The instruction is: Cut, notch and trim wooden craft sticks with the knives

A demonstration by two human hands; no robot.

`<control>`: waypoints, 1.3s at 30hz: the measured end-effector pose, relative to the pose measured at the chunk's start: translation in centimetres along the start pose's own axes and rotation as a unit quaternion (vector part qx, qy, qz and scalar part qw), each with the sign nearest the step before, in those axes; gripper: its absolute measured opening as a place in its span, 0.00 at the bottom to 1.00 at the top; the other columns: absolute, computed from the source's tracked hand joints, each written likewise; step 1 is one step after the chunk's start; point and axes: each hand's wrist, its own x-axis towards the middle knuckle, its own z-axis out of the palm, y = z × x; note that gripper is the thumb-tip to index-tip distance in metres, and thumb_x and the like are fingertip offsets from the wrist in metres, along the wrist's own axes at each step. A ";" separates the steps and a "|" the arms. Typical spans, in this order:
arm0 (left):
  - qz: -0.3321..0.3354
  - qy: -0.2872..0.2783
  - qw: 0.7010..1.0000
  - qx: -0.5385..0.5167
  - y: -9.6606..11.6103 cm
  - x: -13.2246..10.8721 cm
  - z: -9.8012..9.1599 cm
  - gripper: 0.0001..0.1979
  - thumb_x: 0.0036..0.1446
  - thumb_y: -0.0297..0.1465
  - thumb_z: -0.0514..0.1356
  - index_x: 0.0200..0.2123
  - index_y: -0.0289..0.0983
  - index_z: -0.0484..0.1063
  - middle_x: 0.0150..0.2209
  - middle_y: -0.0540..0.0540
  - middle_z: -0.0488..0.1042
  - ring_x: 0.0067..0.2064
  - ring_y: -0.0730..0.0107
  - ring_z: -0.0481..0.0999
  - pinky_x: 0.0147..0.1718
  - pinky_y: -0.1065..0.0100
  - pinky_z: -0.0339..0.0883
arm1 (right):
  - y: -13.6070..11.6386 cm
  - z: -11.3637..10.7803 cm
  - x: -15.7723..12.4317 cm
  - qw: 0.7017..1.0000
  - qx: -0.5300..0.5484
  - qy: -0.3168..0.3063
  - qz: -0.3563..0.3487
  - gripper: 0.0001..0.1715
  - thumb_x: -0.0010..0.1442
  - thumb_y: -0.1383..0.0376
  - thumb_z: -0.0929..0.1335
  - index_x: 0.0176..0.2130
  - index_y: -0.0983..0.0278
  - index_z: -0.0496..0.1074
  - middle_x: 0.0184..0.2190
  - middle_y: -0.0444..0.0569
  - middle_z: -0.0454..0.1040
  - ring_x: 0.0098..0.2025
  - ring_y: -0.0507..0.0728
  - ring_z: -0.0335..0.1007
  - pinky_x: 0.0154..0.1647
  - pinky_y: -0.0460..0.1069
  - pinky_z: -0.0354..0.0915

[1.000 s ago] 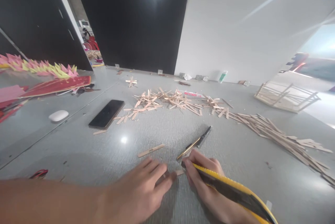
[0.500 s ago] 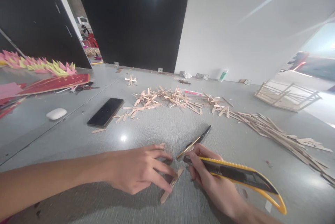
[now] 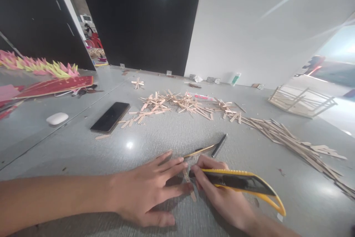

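My left hand (image 3: pixel 151 189) lies palm down with its fingers spread, and the fingertips rest on a short wooden craft stick (image 3: pixel 193 196) with dark marks on it. Part of the stick is hidden beneath the fingers. In my right hand (image 3: pixel 222 196) is a yellow and black utility knife (image 3: pixel 245 182), gripped near its front end. The knife's tip is close to the stick; whether the blade touches it I cannot tell. Just beyond my fingers lie a thin gold-coloured strip (image 3: pixel 200 151) and a dark pen (image 3: pixel 219 145).
Loose wooden pieces (image 3: pixel 177 102) are heaped across the middle. Long sticks (image 3: pixel 288 137) lie at the right, near a stick-built frame (image 3: pixel 303 102). A phone (image 3: pixel 110 117) and a white case (image 3: pixel 57 118) are at the left, with red cut-outs (image 3: pixel 58 86) behind.
The craft stick has turned to slant the other way, and my left hand has flattened over it. My right hand and the knife have shifted slightly left. The pen and gold strip now lie at different angles.
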 end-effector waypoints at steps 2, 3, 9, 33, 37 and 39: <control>-0.008 -0.012 1.000 -0.011 0.0 0.0 0.0 0.34 0.73 0.49 0.50 0.74 0.36 0.53 0.73 0.26 0.51 0.74 0.38 0.51 0.68 0.34 0.49 | -0.1 0.0 0.0 1.000 -0.013 0.000 0.006 0.25 0.73 0.49 0.61 0.29 0.59 0.65 0.27 0.42 0.70 0.31 0.55 0.67 0.37 0.53 0.62; -0.011 -0.017 1.000 -0.019 0.0 0.0 0.0 0.35 0.73 0.50 0.50 0.74 0.37 0.52 0.73 0.26 0.51 0.74 0.37 0.51 0.68 0.33 0.49 | -0.2 0.0 0.0 1.000 -0.018 0.002 0.009 0.24 0.73 0.48 0.61 0.30 0.59 0.66 0.28 0.42 0.70 0.33 0.56 0.68 0.39 0.54 0.62; -0.019 -0.012 0.999 -0.044 -0.1 0.0 0.0 0.35 0.73 0.49 0.51 0.75 0.39 0.50 0.74 0.30 0.51 0.74 0.38 0.52 0.70 0.36 0.46 | -0.5 0.1 0.1 0.999 -0.039 0.010 0.017 0.23 0.70 0.45 0.62 0.32 0.58 0.68 0.30 0.44 0.72 0.36 0.59 0.68 0.42 0.57 0.63; -0.083 -0.012 0.996 -0.011 1.3 -0.2 0.4 0.38 0.72 0.40 0.56 0.77 0.40 0.41 0.75 0.32 0.45 0.74 0.40 0.50 0.71 0.39 0.49 | -1.4 0.3 0.4 0.999 -0.045 0.006 -0.011 0.24 0.72 0.49 0.60 0.28 0.58 0.64 0.23 0.40 0.68 0.28 0.54 0.66 0.36 0.52 0.63; -0.073 -0.008 0.997 -0.022 1.5 -0.2 0.4 0.38 0.71 0.39 0.59 0.76 0.45 0.43 0.76 0.36 0.43 0.74 0.39 0.51 0.71 0.40 0.49 | -1.7 0.4 0.5 0.999 -0.050 0.006 -0.014 0.25 0.72 0.49 0.60 0.28 0.58 0.64 0.24 0.41 0.69 0.29 0.54 0.67 0.37 0.52 0.63; -0.075 -0.020 0.997 -0.029 1.6 -0.1 0.1 0.37 0.71 0.38 0.59 0.76 0.48 0.45 0.76 0.37 0.44 0.74 0.38 0.51 0.70 0.38 0.50 | -1.8 0.3 0.5 0.998 -0.055 0.006 -0.013 0.25 0.71 0.48 0.60 0.28 0.58 0.64 0.25 0.41 0.69 0.30 0.55 0.67 0.38 0.52 0.63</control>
